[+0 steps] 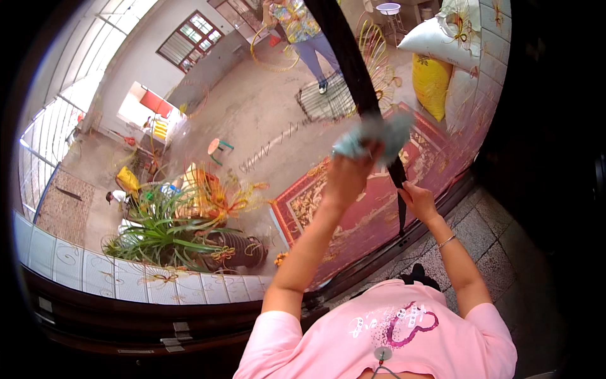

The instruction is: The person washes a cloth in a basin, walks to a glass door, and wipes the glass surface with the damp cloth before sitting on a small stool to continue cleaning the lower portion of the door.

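My left hand (360,165) is closed on a light blue cloth (361,140), which lies over the dark upright frame (357,69) of a glass door. The hand and cloth are smeared by motion, so the fingertips are partly hidden. Lower down, my right hand (419,198) is wrapped round the edge of the same dark frame, with a thin bracelet at its wrist. Both arms are stretched out ahead of me. Through the glass, which carries gold line patterns, a red patterned rug (353,202) shows beyond the frame.
Past the glass are a green potted plant (167,227), a small stool (216,149), white sacks (442,44), a yellow sack (431,85) and a white basin (387,9) on a stand. A person (309,44) in a patterned top stands farther off. Grey floor tiles (467,230) lie below my right arm.
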`<state>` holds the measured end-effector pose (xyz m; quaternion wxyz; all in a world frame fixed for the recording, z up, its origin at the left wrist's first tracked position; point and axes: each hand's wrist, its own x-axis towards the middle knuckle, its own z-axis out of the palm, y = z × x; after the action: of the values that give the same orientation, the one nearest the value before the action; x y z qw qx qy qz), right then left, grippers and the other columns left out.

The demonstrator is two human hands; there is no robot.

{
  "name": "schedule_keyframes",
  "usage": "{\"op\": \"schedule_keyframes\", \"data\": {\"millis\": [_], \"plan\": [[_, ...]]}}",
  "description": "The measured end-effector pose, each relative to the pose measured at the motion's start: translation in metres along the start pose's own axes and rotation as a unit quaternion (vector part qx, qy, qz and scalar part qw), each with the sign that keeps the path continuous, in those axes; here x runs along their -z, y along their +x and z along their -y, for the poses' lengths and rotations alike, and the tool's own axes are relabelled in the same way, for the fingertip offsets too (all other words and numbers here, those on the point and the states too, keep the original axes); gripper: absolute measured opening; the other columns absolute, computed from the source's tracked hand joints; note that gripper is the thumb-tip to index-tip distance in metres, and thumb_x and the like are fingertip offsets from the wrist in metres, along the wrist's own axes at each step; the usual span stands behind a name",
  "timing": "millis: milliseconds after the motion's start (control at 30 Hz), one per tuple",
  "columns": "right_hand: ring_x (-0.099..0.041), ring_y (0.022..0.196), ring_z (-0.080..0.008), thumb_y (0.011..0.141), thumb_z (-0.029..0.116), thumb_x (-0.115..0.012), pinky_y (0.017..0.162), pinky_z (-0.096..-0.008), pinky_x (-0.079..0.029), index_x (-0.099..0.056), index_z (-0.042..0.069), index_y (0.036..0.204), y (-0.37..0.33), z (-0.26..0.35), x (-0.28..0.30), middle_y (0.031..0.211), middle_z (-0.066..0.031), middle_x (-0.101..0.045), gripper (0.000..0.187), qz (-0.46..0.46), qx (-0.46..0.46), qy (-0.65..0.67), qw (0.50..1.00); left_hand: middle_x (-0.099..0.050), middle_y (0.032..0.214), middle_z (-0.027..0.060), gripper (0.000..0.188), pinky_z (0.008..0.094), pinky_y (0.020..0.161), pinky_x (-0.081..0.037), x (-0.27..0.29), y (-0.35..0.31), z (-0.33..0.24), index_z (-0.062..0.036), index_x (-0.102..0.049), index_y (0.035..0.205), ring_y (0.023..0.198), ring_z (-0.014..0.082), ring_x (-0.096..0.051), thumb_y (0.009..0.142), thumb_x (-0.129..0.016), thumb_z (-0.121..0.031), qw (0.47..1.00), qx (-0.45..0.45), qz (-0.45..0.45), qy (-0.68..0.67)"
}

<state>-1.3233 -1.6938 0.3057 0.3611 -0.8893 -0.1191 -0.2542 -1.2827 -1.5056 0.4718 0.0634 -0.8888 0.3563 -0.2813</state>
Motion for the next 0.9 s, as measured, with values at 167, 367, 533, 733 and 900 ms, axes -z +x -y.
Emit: {"op": "schedule_keyframes", "data": {"millis": [167, 367, 533, 733, 900], "plan": [[-0.056, 0.058, -0.0343, 0.087, 0.025, -0.053, 0.048, -0.0423, -0.043, -0.056, 0.011, 0.093, 0.001, -0.01, -0.007, 0.064, -0.0139, -0.057, 0.016, 0.014, 0.009, 0.007, 1.0, -0.055, 0.118, -0.0015, 0.041, 0.0355, 0.1, -0.032, -0.035, -0.048, -0.006, -0.0232, -0.053, 0.123, 0.111, 0.0184, -0.049, 0.083, -0.044, -0.016, 0.996, -0.076, 0.031, -0.033], [-0.056, 0.059, -0.0342, 0.087, 0.026, -0.054, 0.049, -0.0424, -0.043, -0.055, 0.008, 0.088, 0.004, -0.009, -0.003, 0.065, -0.014, -0.057, 0.018, 0.013, 0.012, 0.025, 1.0, -0.057, 0.114, 0.0062, 0.044, 0.0428, 0.077, -0.046, 0.074, 0.084, 0.052, -0.0155, -0.054, 0.12, 0.095, 0.0287, -0.057, 0.077, -0.05, -0.008, 0.941, 0.022, -0.221, 0.256], [-0.057, 0.058, -0.0334, 0.087, 0.025, -0.055, 0.047, -0.0409, -0.043, -0.055, 0.008, 0.086, 0.003, -0.009, 0.005, 0.065, -0.0133, -0.057, 0.018, 0.004, 0.035, 0.048, 0.998, -0.057, 0.113, 0.0082, 0.039, 0.043, 0.09, -0.038, 0.139, 0.151, 0.08, -0.0121, -0.058, 0.111, 0.096, 0.0286, -0.055, 0.074, -0.05, -0.006, 0.902, 0.016, -0.369, 0.223], [-0.057, 0.058, -0.0337, 0.086, 0.023, -0.056, 0.048, -0.0415, -0.043, -0.056, 0.008, 0.083, 0.005, -0.004, 0.019, 0.066, -0.0144, -0.058, 0.016, 0.006, 0.036, 0.067, 0.997, -0.054, 0.114, 0.0091, 0.047, 0.0425, 0.101, -0.033, -0.021, 0.031, -0.011, -0.01, -0.046, 0.126, 0.11, 0.0273, -0.048, 0.079, -0.047, -0.01, 0.994, 0.011, -0.045, 0.099], [-0.058, 0.061, -0.0343, 0.084, 0.022, -0.055, 0.051, -0.0431, -0.045, -0.057, 0.009, 0.091, 0.011, -0.021, 0.014, 0.072, -0.0164, -0.06, 0.015, 0.137, 0.01, 0.045, 0.99, -0.06, 0.098, 0.0027, 0.032, 0.0376, 0.085, -0.041, -0.066, -0.009, -0.101, -0.0148, -0.058, 0.107, 0.095, 0.0225, -0.055, 0.075, -0.053, -0.011, 0.997, 0.036, -0.012, -0.068]]}}
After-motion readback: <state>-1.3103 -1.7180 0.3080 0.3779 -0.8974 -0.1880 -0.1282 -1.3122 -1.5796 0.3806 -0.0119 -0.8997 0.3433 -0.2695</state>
